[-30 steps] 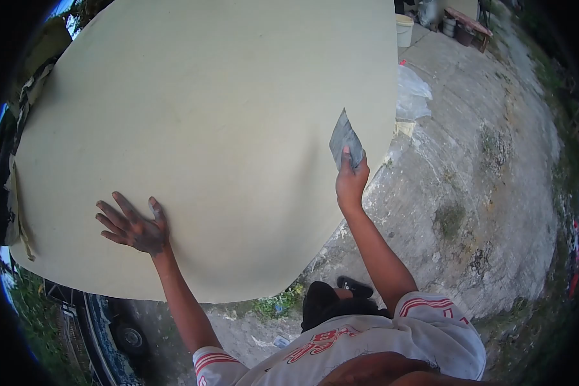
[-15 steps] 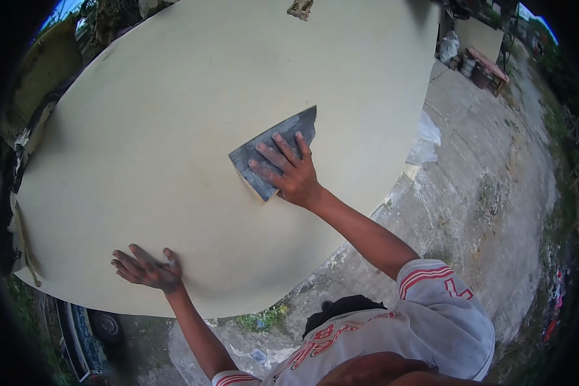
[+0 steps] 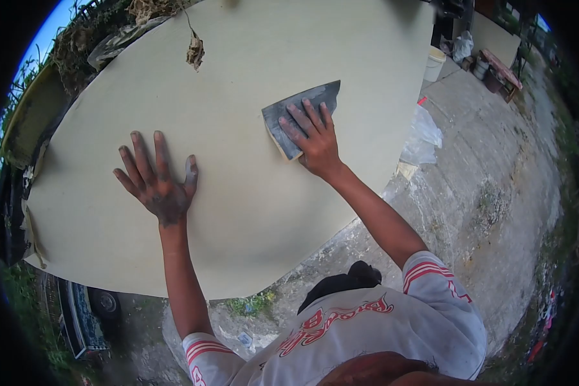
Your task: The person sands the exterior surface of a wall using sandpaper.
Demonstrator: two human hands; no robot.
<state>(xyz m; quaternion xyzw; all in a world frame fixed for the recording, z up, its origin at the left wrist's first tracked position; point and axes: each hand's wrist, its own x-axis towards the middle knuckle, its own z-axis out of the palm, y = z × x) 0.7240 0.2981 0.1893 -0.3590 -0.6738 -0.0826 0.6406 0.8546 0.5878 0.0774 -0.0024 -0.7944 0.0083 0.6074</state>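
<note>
Four extended fingers of the right hand lie across a gray sheet, holding it against a large pale panel. The grip is nearly flat rather than curled; the thumb is mostly hidden, so I cannot tell whether it pinches the sheet from below. From the knuckles, the sheet reaches out toward the panel's far edge and to the left, past the fingertips. Its long axis slants, the right end lying farther from the wearer than the left. It sits nearer the panel's right edge than its left, with the right hand directly on it.

The left hand is well apart, toward the panel's left edge, fingers spread wide and holding nothing; it appears to rest on the panel.

Farther out, a dry leaf hangs over the panel near its far edge, between the two hands from side to side but beyond both. Past the right edge are a white bucket and a plastic bag on concrete ground. Below the near left corner, a wheel shows.
</note>
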